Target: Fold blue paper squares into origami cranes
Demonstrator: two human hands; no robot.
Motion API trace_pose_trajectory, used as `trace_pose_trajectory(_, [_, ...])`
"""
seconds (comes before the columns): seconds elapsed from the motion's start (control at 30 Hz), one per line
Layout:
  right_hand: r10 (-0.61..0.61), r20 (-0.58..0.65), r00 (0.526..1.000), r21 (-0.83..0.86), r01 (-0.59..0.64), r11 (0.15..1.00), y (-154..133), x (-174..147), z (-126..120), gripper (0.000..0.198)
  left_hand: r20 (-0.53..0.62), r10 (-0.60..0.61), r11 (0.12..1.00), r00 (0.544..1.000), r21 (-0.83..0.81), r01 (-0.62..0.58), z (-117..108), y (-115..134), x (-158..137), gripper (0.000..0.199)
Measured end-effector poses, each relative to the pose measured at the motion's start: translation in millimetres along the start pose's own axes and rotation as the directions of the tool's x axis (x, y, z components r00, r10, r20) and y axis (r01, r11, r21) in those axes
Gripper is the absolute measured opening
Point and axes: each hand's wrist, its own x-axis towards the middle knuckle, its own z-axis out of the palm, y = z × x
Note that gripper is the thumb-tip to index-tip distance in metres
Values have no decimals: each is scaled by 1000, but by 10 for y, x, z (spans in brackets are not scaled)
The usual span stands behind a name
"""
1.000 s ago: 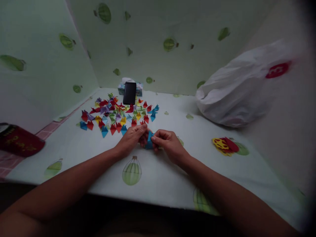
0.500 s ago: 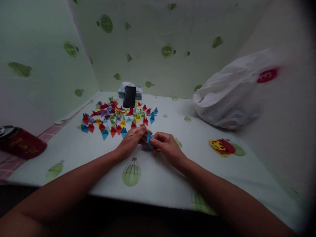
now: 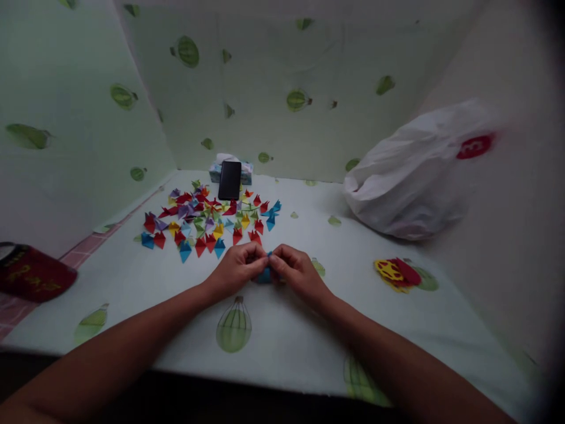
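My left hand and my right hand meet over the middle of the table, thumbs and fingers pinched together. Between the fingertips is a small folded piece of blue paper, mostly covered by the fingers. Just below them a blue patch shows at table level, partly hidden, and I cannot make out its exact shape. Beyond my hands lie many small folded paper birds in red, blue, yellow, green and purple. The closest of these, a red one, sits right behind my left hand.
Behind the birds a phone leans on a tissue box. A full white plastic bag stands at the back right. Yellow and red cut-outs lie to the right. A dark red can is at the left edge of the table.
My left hand has turned and closed, and its fingertips now join the right hand's on the blue paper. The whole scene sits slightly lower in view.
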Motion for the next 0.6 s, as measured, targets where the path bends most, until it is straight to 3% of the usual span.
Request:
trace_pose_trajectory(0.23, [-64, 75, 995, -172, 76, 982, -42, 20, -67, 34, 148, -75, 997, 986, 7, 75, -9, 5, -18, 18])
trace_pose_trajectory(0.37, [-172, 32, 985, -293, 173, 940, -46, -13, -55, 33, 218, -69, 997, 974, -24, 76, -37, -16, -5, 22])
trace_pose_trajectory(0.47, [-246, 3, 969, -385, 229, 894, -26, -59, -17, 31, 267, -19, 999, 963, 42, 8, -58, -7, -11, 24])
trace_pose_trajectory(0.6, [-311, -8, 950, -394, 283, 875, 9, -88, 15, 31, 252, 100, 979, 962, 148, -140, -78, -6, -22, 22])
